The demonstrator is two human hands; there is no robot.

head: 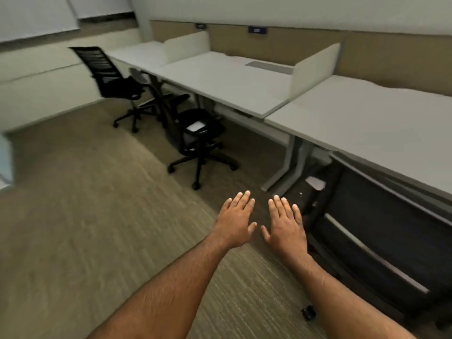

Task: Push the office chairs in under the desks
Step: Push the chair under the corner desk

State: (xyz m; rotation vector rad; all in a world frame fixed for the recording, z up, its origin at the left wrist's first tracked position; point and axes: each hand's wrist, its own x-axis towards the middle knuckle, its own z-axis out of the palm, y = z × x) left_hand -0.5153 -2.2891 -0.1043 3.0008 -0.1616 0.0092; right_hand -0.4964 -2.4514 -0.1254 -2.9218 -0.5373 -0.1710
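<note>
A row of white desks (220, 79) runs along the right wall. The nearest black office chair (381, 231) sits at the right, its back tucked against the near desk (367, 121). A second black chair (198, 133) stands pulled out from the middle desk, with a white sheet on its seat. The third black chair (107, 74), with a slatted back, stands out on the carpet at the far desk. My left hand (236, 221) and my right hand (286, 223) hover flat over the carpet, fingers spread, palms down, touching nothing. Both are left of the nearest chair.
White divider panels (315, 69) separate the desks. A tan partition wall (276, 47) runs behind them. Striped carpet (85, 204) spreads to the left. A chair caster (308, 313) shows near my right forearm. A white paper (315, 182) lies under the near desk.
</note>
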